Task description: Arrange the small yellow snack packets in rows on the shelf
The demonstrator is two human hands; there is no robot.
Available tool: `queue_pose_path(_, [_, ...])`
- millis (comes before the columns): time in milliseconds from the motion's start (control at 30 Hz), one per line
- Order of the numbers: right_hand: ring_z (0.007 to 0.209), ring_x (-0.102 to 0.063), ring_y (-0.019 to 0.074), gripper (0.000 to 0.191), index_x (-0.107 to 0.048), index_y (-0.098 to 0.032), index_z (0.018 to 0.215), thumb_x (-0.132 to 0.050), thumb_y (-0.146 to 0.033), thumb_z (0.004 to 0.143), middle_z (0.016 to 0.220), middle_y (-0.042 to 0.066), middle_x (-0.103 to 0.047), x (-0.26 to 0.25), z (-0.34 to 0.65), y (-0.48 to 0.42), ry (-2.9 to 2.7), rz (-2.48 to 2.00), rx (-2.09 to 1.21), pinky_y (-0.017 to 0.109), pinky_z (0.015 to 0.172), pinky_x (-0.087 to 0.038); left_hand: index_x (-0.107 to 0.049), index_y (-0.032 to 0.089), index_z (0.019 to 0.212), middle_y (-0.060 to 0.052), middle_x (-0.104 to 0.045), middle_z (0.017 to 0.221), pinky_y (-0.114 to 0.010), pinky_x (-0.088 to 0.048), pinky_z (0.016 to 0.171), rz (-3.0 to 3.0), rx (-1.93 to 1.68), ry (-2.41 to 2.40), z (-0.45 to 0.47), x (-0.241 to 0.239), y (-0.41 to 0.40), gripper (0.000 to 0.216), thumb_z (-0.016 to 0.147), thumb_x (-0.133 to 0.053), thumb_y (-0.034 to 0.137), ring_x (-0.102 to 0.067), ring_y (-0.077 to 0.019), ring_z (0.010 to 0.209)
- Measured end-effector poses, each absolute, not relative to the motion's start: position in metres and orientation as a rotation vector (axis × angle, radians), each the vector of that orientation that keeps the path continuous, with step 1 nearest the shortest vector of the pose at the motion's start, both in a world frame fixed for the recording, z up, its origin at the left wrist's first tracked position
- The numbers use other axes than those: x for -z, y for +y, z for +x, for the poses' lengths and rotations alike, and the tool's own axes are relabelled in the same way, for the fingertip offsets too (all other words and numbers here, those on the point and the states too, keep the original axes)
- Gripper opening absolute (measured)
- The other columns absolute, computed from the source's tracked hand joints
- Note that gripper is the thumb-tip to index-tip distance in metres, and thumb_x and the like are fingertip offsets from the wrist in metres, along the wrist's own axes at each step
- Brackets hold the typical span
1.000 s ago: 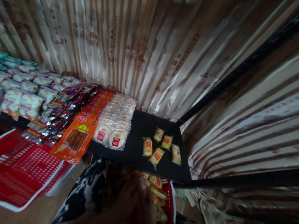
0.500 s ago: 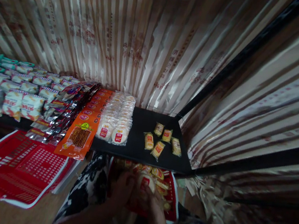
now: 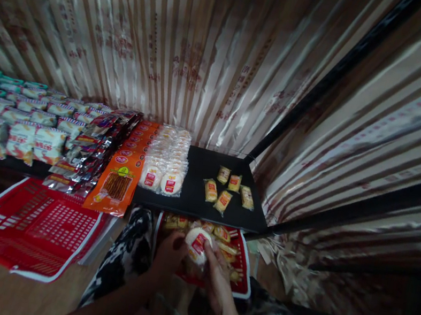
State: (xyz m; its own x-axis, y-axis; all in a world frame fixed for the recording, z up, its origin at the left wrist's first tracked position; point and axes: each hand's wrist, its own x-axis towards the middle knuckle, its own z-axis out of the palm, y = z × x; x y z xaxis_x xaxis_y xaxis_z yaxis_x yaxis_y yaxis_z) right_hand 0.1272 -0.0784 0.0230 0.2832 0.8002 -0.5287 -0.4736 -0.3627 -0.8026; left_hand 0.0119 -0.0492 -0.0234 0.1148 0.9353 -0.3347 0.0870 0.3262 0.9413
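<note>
A clear packet with a round white rice cracker and a red label (image 3: 198,245) is held over a red basket (image 3: 247,272). My right hand (image 3: 215,272) grips its right side, thumb lying on the front. At its left edge my left hand (image 3: 170,252) has curled, closed fingers against the wrapper; the fingertips are dim. Beneath both hands the basket holds several small yellow-wrapped snacks (image 3: 227,248). On the black shelf (image 3: 193,198) just behind stand rows of similar rice cracker packets (image 3: 171,180). Several small yellow packets (image 3: 223,201) lie loose to their right.
Left along the shelf are orange snack bags (image 3: 118,184), dark shiny packets (image 3: 87,152) and white bags (image 3: 20,139). Another red basket (image 3: 39,225) stands on the floor at left. A black pole (image 3: 310,99) slants up before the striped sheeting. My patterned trouser legs flank the basket.
The rice cracker packet has tilted and shifted slightly left and up in my hands. The view has moved a little, bringing a red basket in at lower right.
</note>
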Motion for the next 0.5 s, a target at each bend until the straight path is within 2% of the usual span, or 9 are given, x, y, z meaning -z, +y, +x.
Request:
queue_pose_path(100, [0.077,-0.066,0.0228,0.057,-0.06,-0.021,0.109,-0.073,-0.046,0.059,0.09,0.004,-0.071,-0.02,0.134,-0.086,-0.42,-1.428,-1.386,0.03,0.062,-0.051,-0.062,0.016,0.092,-0.004,-0.067,0.091,-0.027,-0.046,0.08,1.235,-0.772,1.302,0.001,0.014,-0.046,0.027,0.068,-0.05,0.019,-0.061,-0.0167,0.084])
queue_pose_path(267, [0.067,-0.064,0.0196,0.043,-0.066,-0.02,0.092,-0.072,-0.049,0.06,0.077,0.002,-0.071,-0.03,0.149,-0.096,-0.588,-1.501,-1.496,0.029,0.063,-0.049,-0.066,0.019,0.092,-0.003,-0.068,0.093,-0.026,-0.046,0.082,1.634,-0.589,1.136,-0.019,-0.022,-0.034,0.031,0.067,-0.048,0.015,-0.061,-0.0169,0.087])
queue_pose_path(400, [0.069,-0.062,0.0176,0.037,-0.068,-0.02,0.084,-0.07,-0.049,0.061,0.073,0.001,-0.068,-0.051,0.149,-0.096,-0.943,-1.538,-1.592,0.026,0.065,-0.046,-0.068,0.023,0.091,-0.002,-0.068,0.089,-0.026,-0.045,0.078,1.93,-0.471,1.006,-0.027,-0.046,-0.026,0.033,0.068,-0.047,0.013,-0.06,-0.0181,0.085])
queue_pose_path(500, [0.063,-0.057,0.0145,0.035,-0.069,-0.02,0.081,-0.063,-0.052,0.068,0.066,-0.001,-0.065,-0.057,0.142,-0.091,-1.195,-1.544,-1.578,0.023,0.059,-0.042,-0.069,0.026,0.09,-0.002,-0.066,0.086,-0.025,-0.045,0.076,2.09,-0.43,0.948,-0.031,-0.057,-0.025,0.033,0.071,-0.044,0.013,-0.059,-0.0177,0.083])
